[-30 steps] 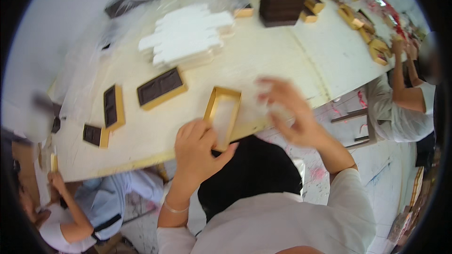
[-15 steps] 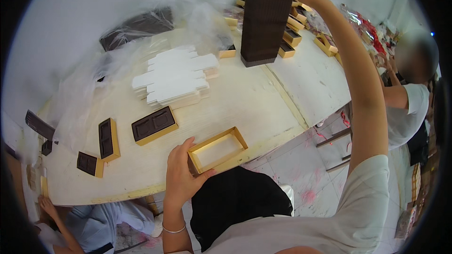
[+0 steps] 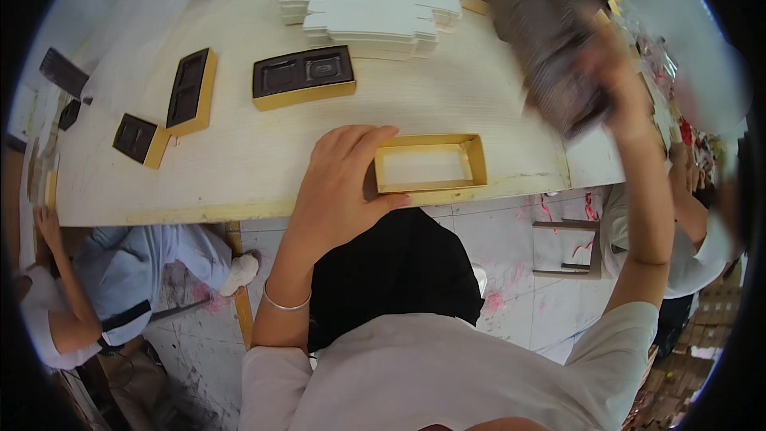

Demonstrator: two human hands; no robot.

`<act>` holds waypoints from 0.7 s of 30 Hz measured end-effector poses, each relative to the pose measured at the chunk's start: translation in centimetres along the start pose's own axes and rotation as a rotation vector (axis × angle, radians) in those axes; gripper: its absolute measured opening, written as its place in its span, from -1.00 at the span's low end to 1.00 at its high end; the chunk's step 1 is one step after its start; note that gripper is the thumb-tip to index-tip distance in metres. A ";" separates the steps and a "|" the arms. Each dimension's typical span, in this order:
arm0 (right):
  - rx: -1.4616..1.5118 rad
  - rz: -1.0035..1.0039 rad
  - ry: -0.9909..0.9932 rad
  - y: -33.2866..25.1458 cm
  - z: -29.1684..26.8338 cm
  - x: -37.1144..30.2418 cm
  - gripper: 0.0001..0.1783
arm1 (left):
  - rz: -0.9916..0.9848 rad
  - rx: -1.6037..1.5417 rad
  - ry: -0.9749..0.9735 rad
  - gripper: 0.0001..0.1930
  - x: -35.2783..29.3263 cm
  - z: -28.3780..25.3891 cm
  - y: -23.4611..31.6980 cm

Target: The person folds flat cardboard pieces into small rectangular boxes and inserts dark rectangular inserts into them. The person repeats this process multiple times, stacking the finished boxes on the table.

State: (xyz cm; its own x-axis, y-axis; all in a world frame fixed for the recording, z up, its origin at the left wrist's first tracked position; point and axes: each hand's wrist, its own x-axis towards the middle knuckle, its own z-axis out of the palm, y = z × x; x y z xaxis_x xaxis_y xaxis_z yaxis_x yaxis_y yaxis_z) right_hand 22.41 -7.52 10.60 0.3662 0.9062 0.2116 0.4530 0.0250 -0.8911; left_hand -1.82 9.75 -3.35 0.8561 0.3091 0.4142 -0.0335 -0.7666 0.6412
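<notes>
My left hand (image 3: 339,179) grips the left end of an open, shallow gold box (image 3: 477,160) at the table's front edge. The thumb presses its near wall and the fingers lie along the far side. The box has nothing in it. To the right, my right hand (image 3: 618,84) is closed on dark brown plastic insert trays (image 3: 546,40), raised above the table and smeared by motion. How many trays it holds I cannot tell. Further left stand gold boxes fitted with dark brown inserts: a wide one (image 3: 303,76), an upright one (image 3: 190,92) and a smaller one (image 3: 140,140).
A stack of flat white die-cut cartons (image 3: 367,4) lies at the back of the table (image 3: 263,152). Clear plastic sheeting (image 3: 136,24) spreads at the far left. One person (image 3: 136,271) sits at the left, another (image 3: 682,247) at the right, near a low frame (image 3: 570,247).
The view has tilted downward. My right hand has come down and nearer from the top of the tall brown tray stack, with brown trays in it. My left hand still holds the gold box.
</notes>
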 end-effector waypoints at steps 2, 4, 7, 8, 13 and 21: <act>-0.005 0.321 -0.467 0.1 3.4 1.9 -0.32 | -0.031 0.003 0.027 -0.18 -0.4 -0.4 0.0; 0.014 0.514 -0.786 1.3 5.2 2.1 -0.48 | -0.052 -0.079 0.009 -0.12 -0.4 -0.3 0.1; -0.215 0.213 -0.710 3.6 5.9 1.8 -0.58 | -0.008 -0.127 0.007 -0.14 0.0 -0.2 0.2; -0.319 0.210 -0.698 2.5 6.2 1.9 -0.60 | 0.006 -0.110 0.007 -0.15 0.0 -0.1 0.1; -0.175 -0.078 -0.394 4.8 9.6 0.3 -0.73 | 0.069 -0.087 0.006 -0.21 0.1 0.2 -0.3; -0.272 0.275 -0.228 3.0 10.7 -0.6 -0.88 | 0.091 -0.024 0.025 -0.26 -0.1 0.0 -0.3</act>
State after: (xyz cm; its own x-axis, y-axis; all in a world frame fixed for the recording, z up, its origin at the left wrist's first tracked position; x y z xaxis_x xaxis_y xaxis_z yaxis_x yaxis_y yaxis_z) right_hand 14.82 -3.51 3.54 0.3279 0.9343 -0.1396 0.5722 -0.3140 -0.7576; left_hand -1.88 9.93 -3.58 0.8359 0.2532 0.4870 -0.1227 -0.7786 0.6154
